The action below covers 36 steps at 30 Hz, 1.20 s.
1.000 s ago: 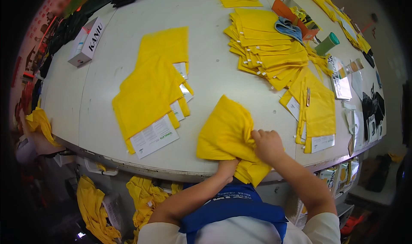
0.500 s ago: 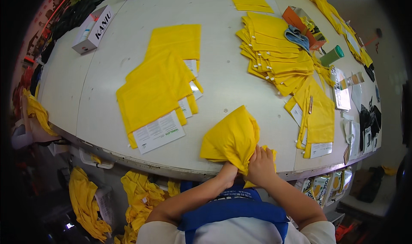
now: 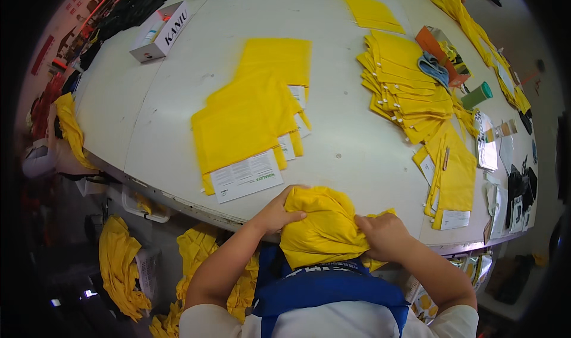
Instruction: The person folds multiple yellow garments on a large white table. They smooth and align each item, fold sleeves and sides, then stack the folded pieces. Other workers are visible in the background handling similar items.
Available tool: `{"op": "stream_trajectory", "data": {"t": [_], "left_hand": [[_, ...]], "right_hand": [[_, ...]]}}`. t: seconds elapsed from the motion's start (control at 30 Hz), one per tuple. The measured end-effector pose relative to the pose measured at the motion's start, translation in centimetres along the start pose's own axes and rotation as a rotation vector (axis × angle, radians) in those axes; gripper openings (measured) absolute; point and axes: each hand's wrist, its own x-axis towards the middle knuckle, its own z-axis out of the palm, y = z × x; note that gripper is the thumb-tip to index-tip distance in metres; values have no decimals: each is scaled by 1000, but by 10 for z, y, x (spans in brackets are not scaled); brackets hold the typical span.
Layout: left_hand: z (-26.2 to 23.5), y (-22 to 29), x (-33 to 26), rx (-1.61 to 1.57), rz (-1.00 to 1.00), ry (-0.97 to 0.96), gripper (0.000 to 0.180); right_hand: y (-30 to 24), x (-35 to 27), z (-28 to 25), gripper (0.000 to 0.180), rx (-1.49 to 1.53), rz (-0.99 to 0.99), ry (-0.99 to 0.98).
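Worktable point(image 3: 160, 118): pale and wide, it spreads beyond the yellow cloth point(image 3: 321, 225) that we hold at its near edge, just before our blue apron point(image 3: 333, 293).
Change: half a second ago the cloth stood peaked, gathered low between close-set fists; now it sits nearer us, rumpled, and our left hand point(image 3: 281, 214) has moved up its left side.
Left grip: clamped on the cloth, thumb on top, fingers partly hidden behind it.
Right grip: our right hand point(image 3: 383, 234) has its fingers curled together, clamped on the cloth's right side.
Yellow pouches point(image 3: 238, 130): overlapping, white cards point(image 3: 247, 174) showing, beyond and left of the cloth.
Small yellow stack point(image 3: 458, 180): right of the cloth, somewhat beyond it.
Large yellow pile point(image 3: 407, 79): farther beyond the cloth, also rightward.
White box point(image 3: 159, 33): well beyond the cloth, far left.
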Motion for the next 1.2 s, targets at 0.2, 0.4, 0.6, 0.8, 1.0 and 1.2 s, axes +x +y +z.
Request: {"op": "stream_trajectory", "data": {"t": [0.2, 0.4, 0.6, 0.8, 1.0, 1.2], "left_hand": [[-23, -52, -28, 438, 7, 143, 32], [-111, -33, -27, 1645, 75, 815, 69], [-122, -27, -29, 1554, -97, 606, 82], [-154, -12, -26, 1570, -14, 639, 86], [-165, 10, -28, 1511, 19, 513, 80], [-181, -24, -30, 1540, 32, 531, 74]], "right_hand": [[4, 15, 40, 83, 296, 281, -261], [21, 55, 12, 83, 477, 365, 10], [9, 172, 7, 69, 685, 396, 209], [6, 209, 18, 68, 701, 520, 100], [24, 206, 44, 62, 935, 467, 186], [5, 220, 30, 58, 1190, 426, 348]]}}
